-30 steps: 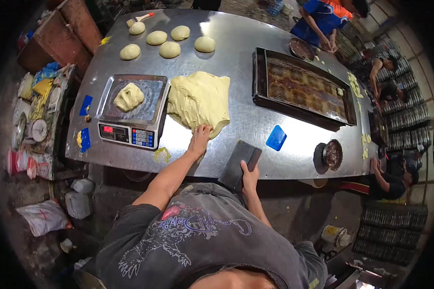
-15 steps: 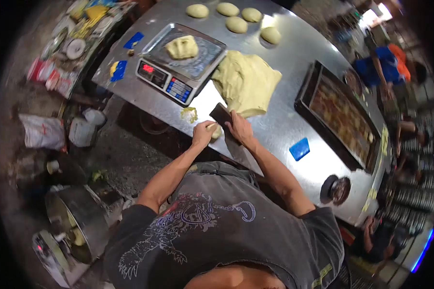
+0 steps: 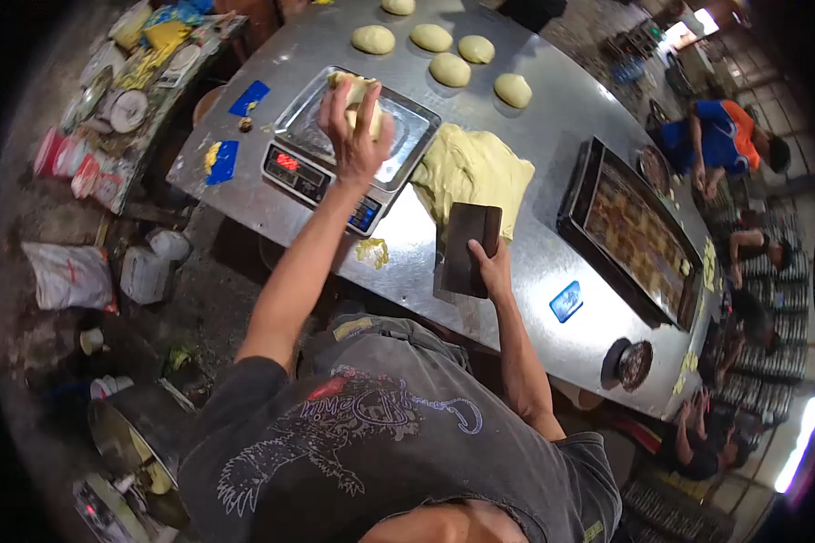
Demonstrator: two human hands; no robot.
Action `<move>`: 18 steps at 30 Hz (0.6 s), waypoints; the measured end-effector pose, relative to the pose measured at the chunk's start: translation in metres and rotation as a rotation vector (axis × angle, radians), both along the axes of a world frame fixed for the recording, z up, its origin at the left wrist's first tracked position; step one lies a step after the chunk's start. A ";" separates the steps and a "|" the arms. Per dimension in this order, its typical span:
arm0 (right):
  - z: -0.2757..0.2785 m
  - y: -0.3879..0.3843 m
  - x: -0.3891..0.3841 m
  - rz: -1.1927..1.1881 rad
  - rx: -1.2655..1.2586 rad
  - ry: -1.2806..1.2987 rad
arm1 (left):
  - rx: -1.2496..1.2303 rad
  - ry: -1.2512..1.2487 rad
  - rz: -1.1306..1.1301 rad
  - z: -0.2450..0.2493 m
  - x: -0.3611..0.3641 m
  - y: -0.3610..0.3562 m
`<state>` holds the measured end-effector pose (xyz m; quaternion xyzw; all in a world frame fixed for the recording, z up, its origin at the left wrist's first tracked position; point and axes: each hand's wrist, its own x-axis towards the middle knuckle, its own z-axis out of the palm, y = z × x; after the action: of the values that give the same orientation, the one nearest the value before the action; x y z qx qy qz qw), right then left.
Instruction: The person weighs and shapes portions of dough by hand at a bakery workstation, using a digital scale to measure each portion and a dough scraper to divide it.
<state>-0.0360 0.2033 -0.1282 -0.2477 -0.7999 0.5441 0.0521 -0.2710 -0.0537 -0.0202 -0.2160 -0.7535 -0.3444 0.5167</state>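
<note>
On the bench scale, my left hand is curled over a lump of pale yellow dough, its fingers around the lump and partly hiding it. My right hand grips a dark, flat dough scraper above the front of the steel table. Just beyond the scraper lies a large slack mass of dough. A small scrap of dough sits near the table's edge, below the scale.
Several round dough balls stand at the back. To the right are a dark baking tray, a blue scraper and a small round dish. Blue pieces lie on the left. A co-worker is across the table.
My left hand has gone from the table's front edge up to the dough on the scale. My right hand has moved right with the scraper, which now shows its broad face.
</note>
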 end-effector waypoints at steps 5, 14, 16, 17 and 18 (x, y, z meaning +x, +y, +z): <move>-0.005 -0.015 0.046 -0.133 0.050 -0.011 | -0.536 -0.842 0.038 -0.097 -0.038 -0.012; -0.005 -0.006 0.138 -0.533 -0.096 0.007 | 0.115 -0.593 -0.491 -0.034 -0.011 0.031; -0.002 0.000 0.144 -0.593 -0.162 0.033 | 0.009 -0.830 -0.788 -0.056 0.033 0.064; 0.000 0.006 0.147 -0.624 -0.193 0.050 | -0.202 -0.960 -0.837 -0.056 0.065 0.074; -0.007 0.013 0.152 -0.614 -0.158 0.042 | -0.220 -1.084 -0.972 -0.090 0.087 0.088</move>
<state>0.1157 0.2168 -0.1356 -0.4697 -0.6417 0.5685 0.2109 -0.1845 0.0344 -0.1101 -0.3756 -0.7526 -0.5153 -0.1640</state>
